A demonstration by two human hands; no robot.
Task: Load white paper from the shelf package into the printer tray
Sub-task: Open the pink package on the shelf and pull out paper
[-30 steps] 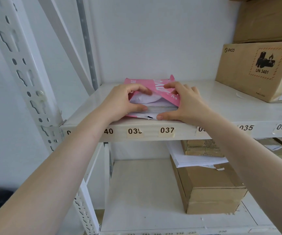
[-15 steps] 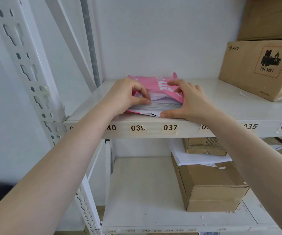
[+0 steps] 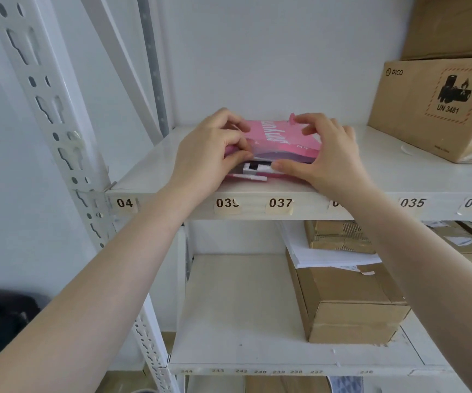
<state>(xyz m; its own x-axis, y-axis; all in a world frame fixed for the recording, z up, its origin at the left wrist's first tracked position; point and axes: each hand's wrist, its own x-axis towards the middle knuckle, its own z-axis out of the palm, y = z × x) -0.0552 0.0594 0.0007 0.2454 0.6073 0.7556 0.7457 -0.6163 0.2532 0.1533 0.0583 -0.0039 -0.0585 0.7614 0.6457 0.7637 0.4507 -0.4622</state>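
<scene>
A pink paper package (image 3: 278,137) lies on the upper white shelf (image 3: 399,177), its open end facing me. White paper (image 3: 260,167) shows as a thin strip at that open end. My left hand (image 3: 209,148) pinches the package's left front corner, fingers curled over the pink flap. My right hand (image 3: 328,157) lies on the package's right side, thumb along the front edge of the paper and fingers on top of the wrapper. The printer and its tray are not in view.
A brown PICO carton (image 3: 438,109) stands on the same shelf at the right, another carton above it. On the lower shelf (image 3: 237,307) sits a cardboard box (image 3: 348,302) with loose white sheets (image 3: 322,251) on it. A perforated white upright (image 3: 50,117) runs down the left.
The lifted pink flap has been pressed down flatter over the stack. Both hands have shifted further onto the package, and less white paper shows than before.
</scene>
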